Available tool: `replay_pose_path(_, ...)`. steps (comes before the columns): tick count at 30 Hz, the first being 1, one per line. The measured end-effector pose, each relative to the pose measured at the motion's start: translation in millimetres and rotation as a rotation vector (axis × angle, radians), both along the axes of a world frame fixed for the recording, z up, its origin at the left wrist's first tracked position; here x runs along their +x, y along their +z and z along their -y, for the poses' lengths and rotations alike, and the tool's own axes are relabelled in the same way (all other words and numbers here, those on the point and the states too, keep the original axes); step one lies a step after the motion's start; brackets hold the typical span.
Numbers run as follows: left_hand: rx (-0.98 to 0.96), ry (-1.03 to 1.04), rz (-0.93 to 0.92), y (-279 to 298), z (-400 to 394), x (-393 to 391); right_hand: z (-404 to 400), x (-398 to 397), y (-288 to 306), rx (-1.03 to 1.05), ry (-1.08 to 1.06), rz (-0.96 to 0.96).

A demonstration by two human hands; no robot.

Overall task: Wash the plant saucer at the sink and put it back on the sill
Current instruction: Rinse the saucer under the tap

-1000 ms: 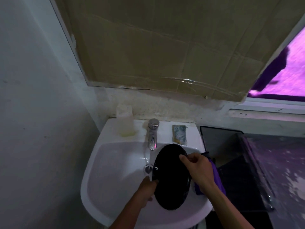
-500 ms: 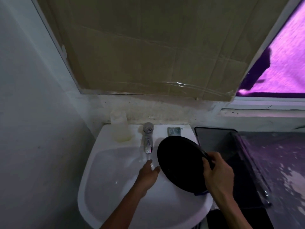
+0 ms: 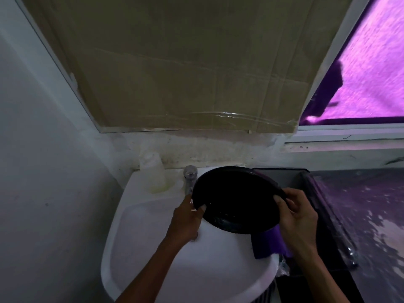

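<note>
Saucer (image 3: 236, 200) between both hands (image 3: 185, 219)

I see the white sink (image 3: 140, 243) at lower centre, a cloudy bottle (image 3: 154, 174) standing on its upper-left ledge beside the tap (image 3: 189, 178).

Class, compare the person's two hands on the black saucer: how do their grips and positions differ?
The left hand pinches the saucer at its lower left edge; the right hand grips its right rim. The right hand also has a purple cloth below it; the left has none. Both hold the saucer tilted above the sink.
</note>
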State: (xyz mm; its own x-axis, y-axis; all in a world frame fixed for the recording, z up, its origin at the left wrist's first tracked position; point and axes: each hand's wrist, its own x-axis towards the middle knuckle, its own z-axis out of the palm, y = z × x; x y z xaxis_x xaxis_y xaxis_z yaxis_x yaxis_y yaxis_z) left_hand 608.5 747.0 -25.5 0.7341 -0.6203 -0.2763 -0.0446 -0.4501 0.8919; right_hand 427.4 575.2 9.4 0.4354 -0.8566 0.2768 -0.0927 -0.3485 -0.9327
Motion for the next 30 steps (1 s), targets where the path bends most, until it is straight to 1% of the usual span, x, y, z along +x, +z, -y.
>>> replay_pose_path(2,-0.074,0.029,-0.017,10.2,-7.8,5.4,0.2,6.1,5.1,0.015,0.043,0.049)
replay_pose_path(5,-0.219,0.148,-0.112,21.6,-20.8,17.1,-4.0,17.7,13.5,0.05,0.12,0.124)
replay_pose_path(7,-0.283,0.209,-0.17,26.9,-32.5,25.7,-7.4,26.0,19.1,0.073,0.156,0.166)
replay_pose_path(10,-0.322,0.176,-0.221,30.2,-51.9,32.9,-13.7,41.2,22.4,0.095,0.188,0.216)
replay_pose_path(12,-0.36,0.179,-0.215,30.1,-61.8,32.7,-20.2,54.9,18.0,0.119,0.196,0.233)
replay_pose_path(15,-0.397,0.28,-0.165,27.6,-69.6,28.9,-35.5,77.7,4.6,0.206,0.177,0.18)
replay_pose_path(17,-0.411,0.338,-0.155,25.6,-72.8,25.9,-47.9,88.4,-8.2,0.333,0.191,0.145)
replay_pose_path(20,-0.442,0.425,-0.16,24.7,-77.4,24.1,-72.6,98.9,-28.0,0.53,0.281,0.117)
replay_pose_path(22,-0.449,0.486,-0.135,25.1,-81.7,25.6,-89.5,102.9,-36.2,0.622,0.307,0.109)
replay_pose_path(25,-0.453,0.574,-0.141,23.0,-92.2,30.3,-105.1,104.2,-43.5,0.649,0.433,0.029)
replay_pose_path(28,-0.442,0.639,-0.164,17.9,-104.0,33.1,-109.6,101.3,-48.8,0.634,0.562,-0.163)
replay_pose_path(30,-0.436,0.667,-0.16,14.5,-109.2,32.0,-105.7,99.9,-52.1,0.604,0.604,-0.24)
